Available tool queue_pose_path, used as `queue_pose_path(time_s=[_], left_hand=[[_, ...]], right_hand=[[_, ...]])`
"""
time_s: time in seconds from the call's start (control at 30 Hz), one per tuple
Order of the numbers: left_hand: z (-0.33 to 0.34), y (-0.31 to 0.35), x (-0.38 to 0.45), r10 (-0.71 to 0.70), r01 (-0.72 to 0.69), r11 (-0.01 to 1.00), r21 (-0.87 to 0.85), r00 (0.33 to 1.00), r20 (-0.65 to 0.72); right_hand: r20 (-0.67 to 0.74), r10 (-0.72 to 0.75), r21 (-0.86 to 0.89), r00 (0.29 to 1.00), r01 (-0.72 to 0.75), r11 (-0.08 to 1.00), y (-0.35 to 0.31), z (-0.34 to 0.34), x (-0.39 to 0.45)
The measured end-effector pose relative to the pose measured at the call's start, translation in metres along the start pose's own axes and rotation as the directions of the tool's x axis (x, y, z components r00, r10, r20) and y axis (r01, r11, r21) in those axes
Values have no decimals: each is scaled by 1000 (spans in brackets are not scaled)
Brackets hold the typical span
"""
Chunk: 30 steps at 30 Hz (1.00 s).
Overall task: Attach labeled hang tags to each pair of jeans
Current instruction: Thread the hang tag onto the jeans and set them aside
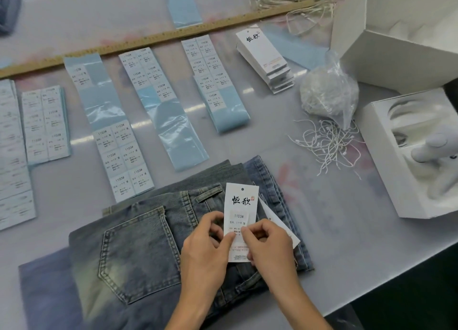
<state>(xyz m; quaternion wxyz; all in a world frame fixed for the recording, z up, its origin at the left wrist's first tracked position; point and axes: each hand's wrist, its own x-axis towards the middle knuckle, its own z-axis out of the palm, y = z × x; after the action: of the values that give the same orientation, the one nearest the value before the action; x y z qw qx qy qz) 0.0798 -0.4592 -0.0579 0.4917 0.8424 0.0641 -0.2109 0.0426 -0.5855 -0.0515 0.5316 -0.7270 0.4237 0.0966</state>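
A: Denim, faded blue, was seen folded at the near edge of the grey table (pixel 347 230): the jeans (pixel 138 245) lay pocket-up, and the hang tag (pixel 241 205) was held upright over them. What risk was judged likeliest?

B: The size sticker (pixel 240 218) marked 1103# was being smoothed onto the tag. The tag's lower left edge was pinched by the left hand (pixel 205 250), and the sticker's lower edge was pressed under the thumb of the right hand (pixel 269 245), whose fingers were curled behind the card. If the thumb slid, the sticker could be set crooked or creased. A wrong size could also be picked, since the sticker sheets (pixel 121 153) on blue backing lay close together from left to centre.

A: And further right?

B: A second card (pixel 277 220) was tucked under the first and could be knocked off the jeans. The loose tag strings (pixel 327 146) could be tangled or swept off the edge.

A: What was held in containers?

B: More strings were bunched in a clear plastic bag (pixel 329 91), its mouth open toward the loose ones. A white moulded insert, with what looked like a white device, was seated in the white box (pixel 386 171); the raised lid (pixel 396 32) stood behind it. A stack of blank tags (pixel 266 59) sat unboxed.
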Motion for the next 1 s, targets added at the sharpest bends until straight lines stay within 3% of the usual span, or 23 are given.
queue_pose_path(time_s=[0.13,0.23,0.33,0.4,0.47,0.57,0.77,0.83,0.9,1.0], left_hand=[[2,0,-1,-7,7,1000,-19,1000,-7],[0,-1,-1,-31,33,990,-134,999,16],[-5,-4,-2,-60,102,926,-364,990,124],[-9,-7,-4,-54,148,868,-475,977,205],[-13,-13,-5,-47,183,838,-514,963,267],[-14,-15,-3,-7,171,857,-485,947,320],[-3,14,25,-2,47,901,-431,995,104],[3,25,34,-13,53,893,-446,996,94],[9,34,42,-13,56,902,-428,995,103],[12,41,51,11,51,928,-369,987,163]], right_hand=[[-89,-124,-163,988,108,981,2,1,1],[-129,-198,-233,972,165,958,5,-10,7],[28,-207,-66,978,209,976,3,-16,7],[80,-150,190,985,133,973,-2,-18,4],[142,-115,301,983,67,951,-7,-23,2],[305,-172,222,937,106,969,-12,-34,-1],[428,-182,125,885,142,982,-13,-48,8],[289,-222,149,931,185,971,-15,-54,25],[-3,-307,109,952,306,946,-21,-63,57],[-326,-478,-139,816,458,878,-39,-71,119]])
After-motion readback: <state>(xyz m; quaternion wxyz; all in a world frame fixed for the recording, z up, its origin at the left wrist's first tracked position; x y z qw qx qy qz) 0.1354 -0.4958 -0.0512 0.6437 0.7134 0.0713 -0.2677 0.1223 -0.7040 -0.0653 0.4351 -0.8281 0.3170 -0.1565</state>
